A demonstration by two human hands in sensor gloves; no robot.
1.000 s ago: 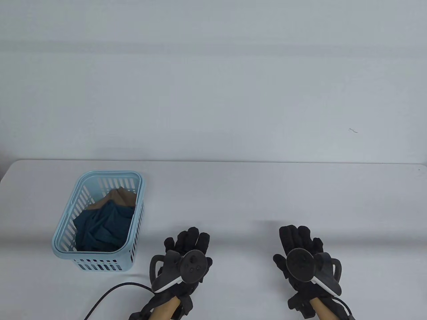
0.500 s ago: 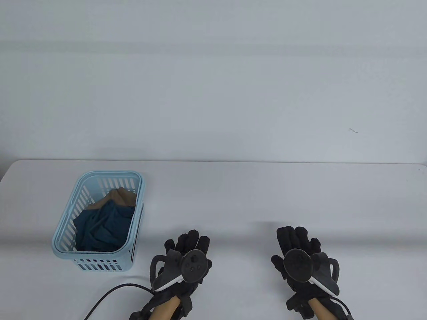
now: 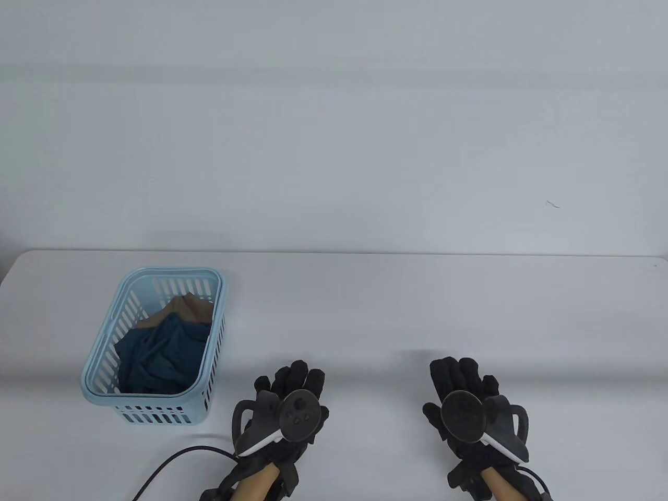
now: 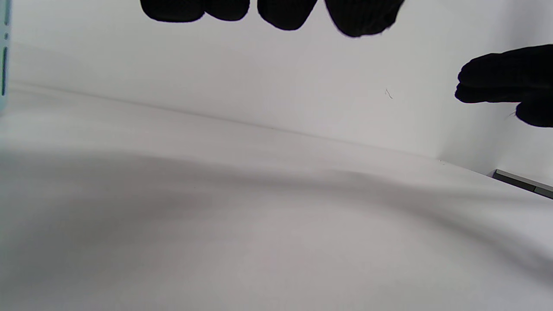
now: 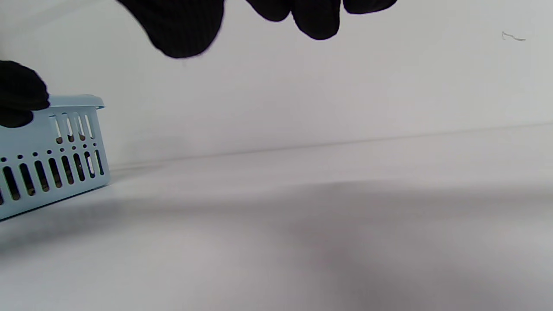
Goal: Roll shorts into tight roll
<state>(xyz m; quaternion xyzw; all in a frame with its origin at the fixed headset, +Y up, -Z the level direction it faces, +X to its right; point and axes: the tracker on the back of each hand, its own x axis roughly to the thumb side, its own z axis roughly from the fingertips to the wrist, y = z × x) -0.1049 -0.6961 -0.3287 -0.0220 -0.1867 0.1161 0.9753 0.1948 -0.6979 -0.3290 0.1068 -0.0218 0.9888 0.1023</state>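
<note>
Dark teal shorts (image 3: 159, 357) lie crumpled in a light blue slotted basket (image 3: 206, 383) at the table's left, with a tan garment (image 3: 190, 308) behind them. My left hand (image 3: 292, 383) hovers palm down, empty, to the right of the basket near the front edge. My right hand (image 3: 462, 378) hovers palm down, empty, further right. In the left wrist view my fingertips (image 4: 285, 15) hang over bare table. In the right wrist view my fingertips (image 5: 315, 19) hang at the top and the basket (image 5: 47, 160) stands at the left.
A black cable (image 3: 172, 462) runs from my left wrist toward the front edge. The white table (image 3: 365, 313) ends at a white wall behind. A grey edge (image 4: 522, 183) shows at the right in the left wrist view.
Both hands have drifted slightly toward the front edge and a little left. The basket and clothes have not moved.
</note>
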